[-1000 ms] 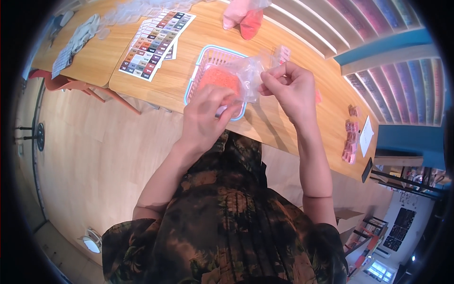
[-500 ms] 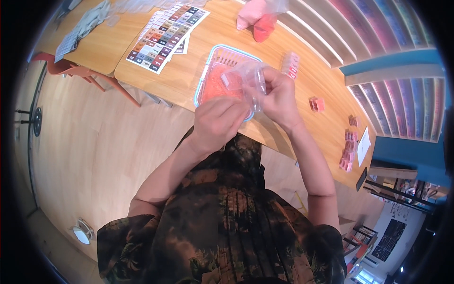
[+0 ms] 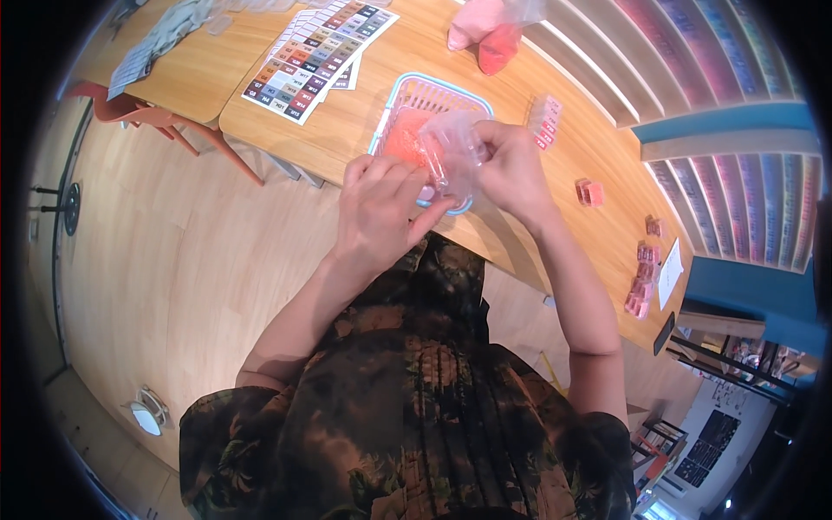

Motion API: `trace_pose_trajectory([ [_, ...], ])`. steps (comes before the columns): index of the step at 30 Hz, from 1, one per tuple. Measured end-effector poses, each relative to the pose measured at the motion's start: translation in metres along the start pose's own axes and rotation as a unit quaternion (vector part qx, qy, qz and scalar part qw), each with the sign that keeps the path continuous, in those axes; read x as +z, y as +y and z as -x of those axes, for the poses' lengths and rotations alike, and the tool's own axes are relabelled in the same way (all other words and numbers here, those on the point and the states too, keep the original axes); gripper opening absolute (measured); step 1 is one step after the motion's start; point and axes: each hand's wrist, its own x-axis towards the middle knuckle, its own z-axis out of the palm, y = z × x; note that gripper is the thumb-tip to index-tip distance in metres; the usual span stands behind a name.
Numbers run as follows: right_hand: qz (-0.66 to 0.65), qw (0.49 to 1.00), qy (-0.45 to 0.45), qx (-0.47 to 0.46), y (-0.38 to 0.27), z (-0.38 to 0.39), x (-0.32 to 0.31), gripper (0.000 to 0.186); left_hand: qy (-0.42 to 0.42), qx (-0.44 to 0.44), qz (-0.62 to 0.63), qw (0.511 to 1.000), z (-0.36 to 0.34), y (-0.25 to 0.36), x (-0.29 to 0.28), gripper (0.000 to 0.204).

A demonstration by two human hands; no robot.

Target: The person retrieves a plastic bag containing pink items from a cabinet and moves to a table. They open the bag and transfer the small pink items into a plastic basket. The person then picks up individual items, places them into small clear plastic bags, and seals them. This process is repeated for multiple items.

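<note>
A blue-rimmed pink plastic basket (image 3: 387, 100) on the wooden table holds a mass of small orange beads (image 3: 406, 134). A crumpled clear plastic bag (image 3: 452, 143) lies over its right half, pinched in my right hand (image 3: 511, 173). My left hand (image 3: 377, 208) is curled at the basket's near edge, fingertips by the beads and under the bag, thumb toward the right; what is between the fingers is hidden. Small pink containers (image 3: 589, 191) and a strip of lidded compartments (image 3: 544, 121) stand to the right of the basket.
Printed colour charts (image 3: 316, 56) lie at the back left near a grey cloth (image 3: 160, 43). Pink bags (image 3: 490, 39) sit at the back. More pink containers (image 3: 641, 282), a white paper (image 3: 669, 273) and a dark phone (image 3: 664, 334) lie at the right. A bead rack (image 3: 737, 204) borders the table; an orange chair (image 3: 117, 108) is left.
The view has shifted slightly. My right hand and the bag have moved with respect to the basket, the bag now draped further over the beads. My left fingers look less tightly bunched than half a second ago.
</note>
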Motion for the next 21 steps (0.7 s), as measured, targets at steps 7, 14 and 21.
trace_pose_trajectory([
  [7, -0.229, 0.951, 0.008, 0.209, 0.0, 0.005, -0.021, 0.009, 0.008, -0.008, -0.001, 1.0, -0.003, 0.0, 0.0, 0.036],
  [14, -0.374, 0.886, 0.048, 0.27, 0.018, 0.016, -0.035, 0.01, -0.005, -0.024, 0.008, 1.0, -0.003, 0.002, 0.001, 0.035],
  [21, -0.38, 0.874, 0.121, 0.277, 0.031, 0.047, -0.067, 0.01, 0.005, 0.03, 0.137, 0.99, -0.009, 0.028, -0.003, 0.026],
])
